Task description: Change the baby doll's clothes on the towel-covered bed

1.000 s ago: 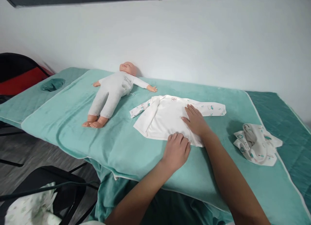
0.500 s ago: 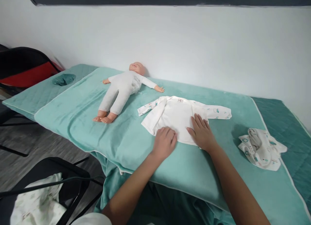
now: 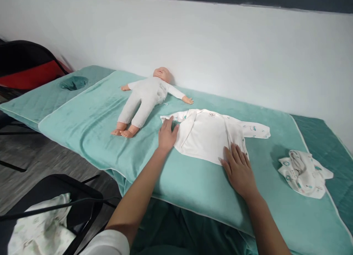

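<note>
A white baby shirt [image 3: 206, 137] lies spread on the green bed cover, its printed sleeves stretched out to both sides. My left hand [image 3: 167, 135] is at the shirt's left edge, fingertips by the left sleeve and thumb apart from the fingers. Flat on the lower right part of the shirt rests my right hand [image 3: 239, 170], fingers stretched out. Beyond the shirt to the left, a baby doll [image 3: 149, 93] in a white body suit lies on its back with its arms out.
A bundled printed baby garment [image 3: 306, 174] lies at the right of the green bed [image 3: 110, 152]. The bed has a face hole [image 3: 74, 83] at its left end. A black chair [image 3: 52, 189] with a pale cloth [image 3: 41, 225] stands at lower left. The white wall [image 3: 220, 53] runs behind.
My left hand has moved from the shirt's lower hem up and left to its left sleeve. My right hand has slid slightly lower on the shirt. The view has shifted a little.
</note>
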The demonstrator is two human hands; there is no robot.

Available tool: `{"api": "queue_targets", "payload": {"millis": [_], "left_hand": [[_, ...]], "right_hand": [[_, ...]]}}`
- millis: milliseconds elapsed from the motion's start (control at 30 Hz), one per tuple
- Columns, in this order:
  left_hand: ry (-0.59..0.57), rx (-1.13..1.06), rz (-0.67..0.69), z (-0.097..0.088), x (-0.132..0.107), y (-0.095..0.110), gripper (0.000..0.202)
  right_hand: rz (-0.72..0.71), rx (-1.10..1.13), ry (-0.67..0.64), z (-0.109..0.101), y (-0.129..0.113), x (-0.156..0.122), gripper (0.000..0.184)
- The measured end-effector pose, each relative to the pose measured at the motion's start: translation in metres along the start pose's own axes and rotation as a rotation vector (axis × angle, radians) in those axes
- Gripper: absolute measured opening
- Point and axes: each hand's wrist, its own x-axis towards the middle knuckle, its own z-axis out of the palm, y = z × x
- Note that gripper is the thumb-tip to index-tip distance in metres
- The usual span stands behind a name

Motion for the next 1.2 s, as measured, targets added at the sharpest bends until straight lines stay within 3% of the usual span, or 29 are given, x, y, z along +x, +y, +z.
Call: {"api": "queue_targets", "payload": {"millis": [167, 267, 367, 500, 567, 667, 767, 933, 1067, 1133, 1200], "left_hand": [[0.107, -0.177, -0.061, 0.0, 0.023, -0.017, 0.045], [0.212, -0.173, -0.094, -0.004, 0.02, -0.017, 0.043], [0.296, -0.13, -0.082, -0.009, 0.008, -0.013, 0.033], [0.225, 0.064, -0.016, -0.011, -0.011, -0.003, 0.015], [0.196, 0.167, -0.005, -0.012, -0.019, 0.002, 0.013], [0.133, 0.222, 0.013, -0.014, -0.028, 0.007, 0.013], [0.053, 0.209, 0.102, -0.017, -0.037, 0.01, 0.011], [-0.033, 0.116, 0.364, -0.02, -0.053, 0.019, 0.011], [-0.147, 0.056, 0.574, -0.019, -0.06, 0.034, 0.009], [-0.199, 0.069, 0.631, -0.018, -0.062, 0.041, 0.01], [-0.205, 0.087, 0.652, -0.018, -0.065, 0.045, 0.012]], "right_hand": [[0.07, 0.018, 0.033, -0.001, -0.02, -0.014, 0.062], [0.108, 0.043, 0.073, 0.001, -0.038, -0.011, 0.063], [0.065, 0.116, 0.06, -0.003, -0.056, 0.012, 0.061], [0.02, 0.281, -0.011, -0.011, -0.079, 0.08, 0.055], [0.089, 0.362, -0.027, -0.008, -0.089, 0.125, 0.051], [0.256, 0.43, -0.113, 0.01, -0.102, 0.191, 0.044], [0.393, 0.403, -0.178, 0.034, -0.108, 0.233, 0.044], [0.447, 0.4, -0.192, 0.049, -0.1, 0.246, 0.033], [0.417, 0.432, -0.187, 0.044, -0.103, 0.238, 0.046], [0.381, 0.395, -0.18, 0.044, -0.107, 0.235, 0.047], [0.361, 0.361, -0.159, 0.046, -0.109, 0.234, 0.037]]}}
